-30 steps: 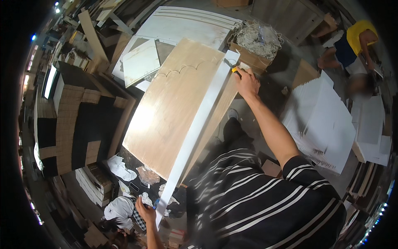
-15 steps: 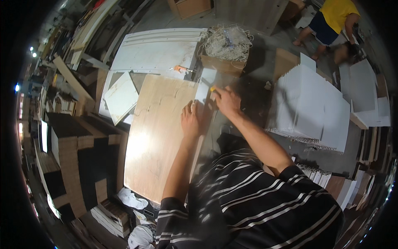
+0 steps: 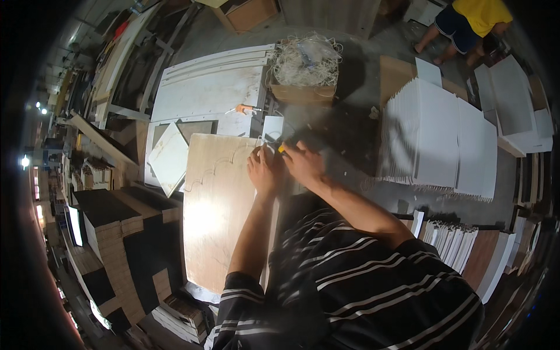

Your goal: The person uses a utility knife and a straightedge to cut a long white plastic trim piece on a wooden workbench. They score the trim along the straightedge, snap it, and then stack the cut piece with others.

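Observation:
A light wood-grain panel (image 3: 219, 204) lies in front of me. At its far right corner my left hand (image 3: 265, 174) has bent fingers, closed around something pale and thin that I cannot make out. Just to the right, my right hand (image 3: 303, 166) is closed on a small tool with a yellow handle (image 3: 283, 148); its working end is blurred and partly hidden. The fingertips of both hands come close together. Past them a narrow white board (image 3: 273, 127) sticks out. An orange-handled air blow gun (image 3: 244, 109) rests on a large white panel (image 3: 210, 84) farther off.
A cardboard box (image 3: 303, 93) full of tangled pale strips stands beyond my hands. Stacked white panels (image 3: 434, 140) are on the right, dark-faced boards (image 3: 146, 239) on the left. A tilted white square board (image 3: 169, 154) lies left. A person in yellow (image 3: 478, 17) bends far right.
My hands have drawn nearer and closer together at the panel's far corner. The yellow-handled tool has come toward me and left. The view has shifted, and the far person bends lower.

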### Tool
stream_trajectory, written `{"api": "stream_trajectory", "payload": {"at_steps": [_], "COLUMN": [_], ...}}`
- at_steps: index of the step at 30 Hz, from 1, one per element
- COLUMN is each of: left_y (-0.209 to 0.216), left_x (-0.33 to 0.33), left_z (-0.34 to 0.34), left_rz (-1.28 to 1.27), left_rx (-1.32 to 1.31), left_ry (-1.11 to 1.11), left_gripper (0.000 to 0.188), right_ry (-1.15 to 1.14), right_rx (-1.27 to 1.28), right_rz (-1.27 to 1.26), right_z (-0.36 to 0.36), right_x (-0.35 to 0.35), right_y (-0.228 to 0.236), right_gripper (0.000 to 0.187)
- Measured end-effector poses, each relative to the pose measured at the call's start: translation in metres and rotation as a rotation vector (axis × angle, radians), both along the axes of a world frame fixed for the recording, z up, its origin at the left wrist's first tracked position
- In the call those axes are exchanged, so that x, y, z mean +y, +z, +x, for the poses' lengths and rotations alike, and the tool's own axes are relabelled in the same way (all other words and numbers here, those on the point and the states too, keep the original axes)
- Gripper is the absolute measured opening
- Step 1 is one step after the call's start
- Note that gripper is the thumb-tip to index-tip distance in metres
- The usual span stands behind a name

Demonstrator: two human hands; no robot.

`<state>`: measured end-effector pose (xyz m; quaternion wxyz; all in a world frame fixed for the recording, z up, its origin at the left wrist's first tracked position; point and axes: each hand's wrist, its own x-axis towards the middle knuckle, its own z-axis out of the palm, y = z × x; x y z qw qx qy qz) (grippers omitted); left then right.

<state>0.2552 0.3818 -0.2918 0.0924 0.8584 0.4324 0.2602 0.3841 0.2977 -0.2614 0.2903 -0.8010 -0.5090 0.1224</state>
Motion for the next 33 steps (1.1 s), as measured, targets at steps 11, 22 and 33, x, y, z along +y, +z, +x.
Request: {"api": "stream_trajectory", "payload": {"at_steps": [11,22,33], "left_y": [-0.008,0.006,0.014], "left_x": [0.009,0.009,0.005], "left_z": [-0.004,-0.002,-0.001], "left_rz": [0.074,-0.026,-0.05], "left_rx": [0.121,0.25,0.24], "left_ry": [-0.093,-0.121,-0.12], "left_gripper": [0.058,0.065,0.059], "right_ry": [-0.095,-0.117,-0.074], "right_rx": [-0.006,-0.008,-0.044], "right_rz": [0.008,-0.028,0.045], "right_z": [-0.005,-0.004,0.022], "right_x": [0.002,0.001,0.001], "right_y": [0.001,0.001,-0.005], "right_gripper": [0.039,0.039,0.036]}}
